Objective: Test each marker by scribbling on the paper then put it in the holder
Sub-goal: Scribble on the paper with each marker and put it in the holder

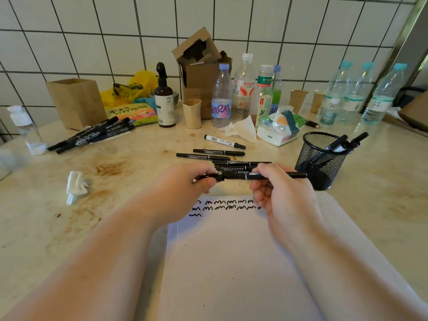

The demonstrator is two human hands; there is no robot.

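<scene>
Both hands hold one black marker [243, 175] level above the top edge of the white paper [231, 262]. My left hand [185, 188] pinches the cap end at the left. My right hand [280, 193] grips the barrel, whose right end sticks out toward the black mesh holder [322, 158]. The holder stands at the right with a few markers in it. Rows of black scribbles [222, 205] run across the top of the paper. Several more black markers [215, 156] lie just behind my hands, and a white-barrelled marker [224, 141] lies beyond them.
Another bunch of dark markers [92, 134] lies at the left beside a wooden box [76, 103]. Bottles [243, 89], paper cups [192, 113], a tissue pack [280, 128] and cardboard boxes [201, 66] crowd the back against the tiled wall. A crumpled tissue [76, 186] lies on the stained counter at left.
</scene>
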